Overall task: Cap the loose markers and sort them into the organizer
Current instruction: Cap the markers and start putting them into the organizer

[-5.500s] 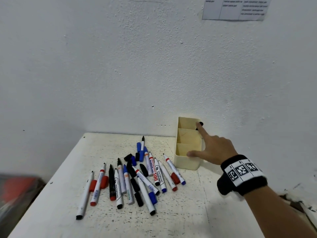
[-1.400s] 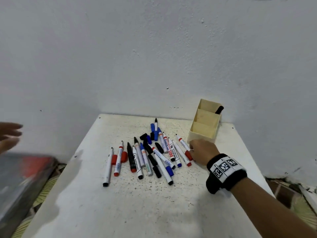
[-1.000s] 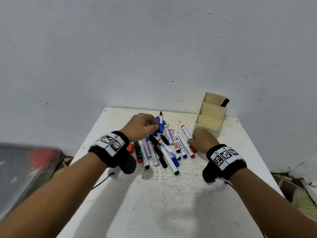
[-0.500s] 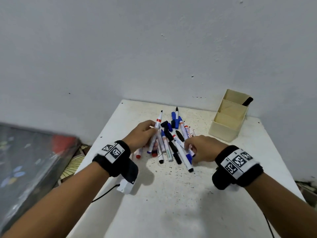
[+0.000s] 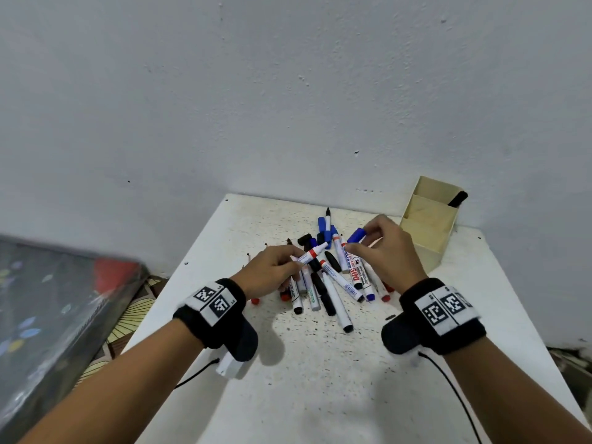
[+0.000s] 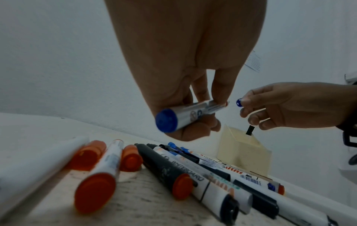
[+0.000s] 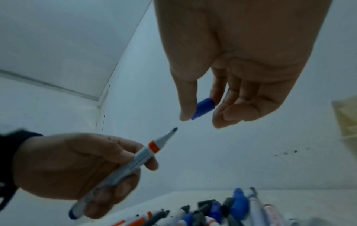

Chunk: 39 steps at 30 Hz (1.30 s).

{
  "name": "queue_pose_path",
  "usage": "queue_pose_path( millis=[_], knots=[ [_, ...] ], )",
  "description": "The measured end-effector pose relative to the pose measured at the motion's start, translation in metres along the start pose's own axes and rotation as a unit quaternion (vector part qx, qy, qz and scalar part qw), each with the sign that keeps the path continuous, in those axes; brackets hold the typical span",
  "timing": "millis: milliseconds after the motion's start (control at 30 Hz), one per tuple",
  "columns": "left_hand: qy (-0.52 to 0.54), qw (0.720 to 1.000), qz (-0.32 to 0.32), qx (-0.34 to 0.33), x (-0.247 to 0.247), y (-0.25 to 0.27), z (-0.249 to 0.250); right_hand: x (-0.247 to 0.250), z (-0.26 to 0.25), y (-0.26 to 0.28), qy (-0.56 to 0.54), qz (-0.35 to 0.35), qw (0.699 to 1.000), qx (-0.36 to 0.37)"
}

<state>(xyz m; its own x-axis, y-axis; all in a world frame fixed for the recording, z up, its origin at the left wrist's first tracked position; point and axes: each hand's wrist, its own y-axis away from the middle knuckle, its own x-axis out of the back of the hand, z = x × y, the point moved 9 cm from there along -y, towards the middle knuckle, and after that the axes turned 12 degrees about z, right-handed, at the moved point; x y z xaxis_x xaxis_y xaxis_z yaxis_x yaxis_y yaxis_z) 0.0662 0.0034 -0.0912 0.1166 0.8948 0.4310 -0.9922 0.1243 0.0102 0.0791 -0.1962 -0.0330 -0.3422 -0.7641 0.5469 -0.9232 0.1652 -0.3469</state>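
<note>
The table (image 5: 320,379) is standing against the wall (image 5: 256,91). A heap of markers (image 5: 326,283) is lying at its middle, with the organizer (image 5: 429,232) sitting behind and to the right, near the wall, and one marker (image 5: 457,199) leaning in its rearmost compartment. The left hand (image 5: 272,270) is hovering over the heap's left side, holding an uncapped marker (image 5: 309,254) whose tip is pointing right toward the cap (image 5: 356,235) in the right hand (image 5: 387,251), just apart from it.
</note>
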Motion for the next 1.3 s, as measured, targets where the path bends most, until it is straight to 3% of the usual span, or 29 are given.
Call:
queue_pose_path(
  millis=[267, 433, 567, 700, 767, 833, 900, 933, 1033, 1300],
  knots=[
    [0.018, 1.0, 0.002, -0.001, -0.003, -0.001, 0.004, -0.017, -0.007, 0.001, -0.084, 0.036, 0.995, -0.03],
    [0.017, 1.0, 0.001, -0.005, -0.001, -0.002, 0.001, -0.042, -0.011, 0.01, -0.121, -0.057, 0.989, -0.055],
    [0.014, 1.0, 0.004, -0.008, 0.001, 0.001, 0.001, -0.047, -0.009, 0.013, -0.163, -0.036, 0.983, -0.079],
    [-0.005, 1.0, 0.004, -0.006, 0.011, 0.005, -0.004, -0.048, -0.001, 0.007, -0.239, -0.007, 0.959, -0.154],
    [-0.012, 1.0, 0.012, 0.004, 0.023, 0.007, -0.01, -0.052, 0.013, -0.004, -0.184, -0.016, 0.97, -0.159],
    [-0.015, 0.999, 0.031, 0.018, 0.039, 0.01, -0.016, -0.072, 0.027, -0.007, -0.039, -0.113, 0.985, -0.127],
    [-0.015, 0.998, 0.054, 0.034, 0.053, 0.013, -0.02, -0.089, 0.04, -0.006, 0.101, -0.19, 0.973, -0.082],
    [-0.015, 0.997, 0.066, 0.04, 0.06, 0.015, -0.021, -0.091, 0.04, -0.01, 0.133, -0.185, 0.972, -0.06],
    [-0.015, 0.994, 0.091, 0.051, 0.072, 0.017, -0.025, -0.09, 0.021, -0.028, 0.137, -0.13, 0.982, 0.003],
    [-0.015, 0.992, 0.103, 0.071, 0.081, 0.022, -0.032, -0.141, 0.014, -0.055, 0.265, -0.228, 0.935, 0.062]
  ],
)
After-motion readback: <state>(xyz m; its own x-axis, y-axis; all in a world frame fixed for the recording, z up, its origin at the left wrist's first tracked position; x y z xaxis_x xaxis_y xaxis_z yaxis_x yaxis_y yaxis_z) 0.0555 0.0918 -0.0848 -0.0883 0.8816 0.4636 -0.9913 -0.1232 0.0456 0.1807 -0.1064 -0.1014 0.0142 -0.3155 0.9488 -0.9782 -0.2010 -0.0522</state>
